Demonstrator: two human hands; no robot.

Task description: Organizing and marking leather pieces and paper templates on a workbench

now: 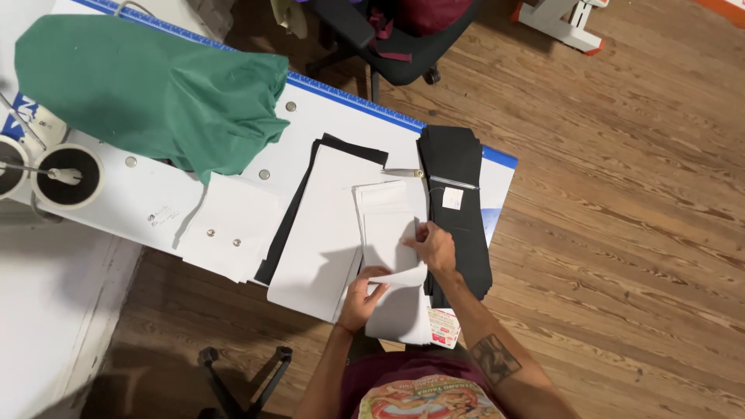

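Nearest to me is my left hand (362, 297), its fingers closed on the lower part of a narrow white strip (390, 256), pinching the place where the strip bends over. My right hand (433, 247) lies a little farther up, fingers bent and pressing the right edge of the same strip flat. The strip lies on the white table (140, 194), on top of a wider white sheet (322, 233), and its near end hangs over the table edge. I judge it light, thin and soft, like cloth or lining paper; it folds easily and may slide over the sheet under it, so it is better to hold it at the edges and near the fold, with two hands. Counting outward: one narrow strip in my hands, one wide white sheet, one black piece (287, 225) showing under that sheet, one black stack (459, 209) at the right, one white square piece (231, 226) at the left, one green cloth (155, 85), and one small printed packet (442, 326) at the table edge.
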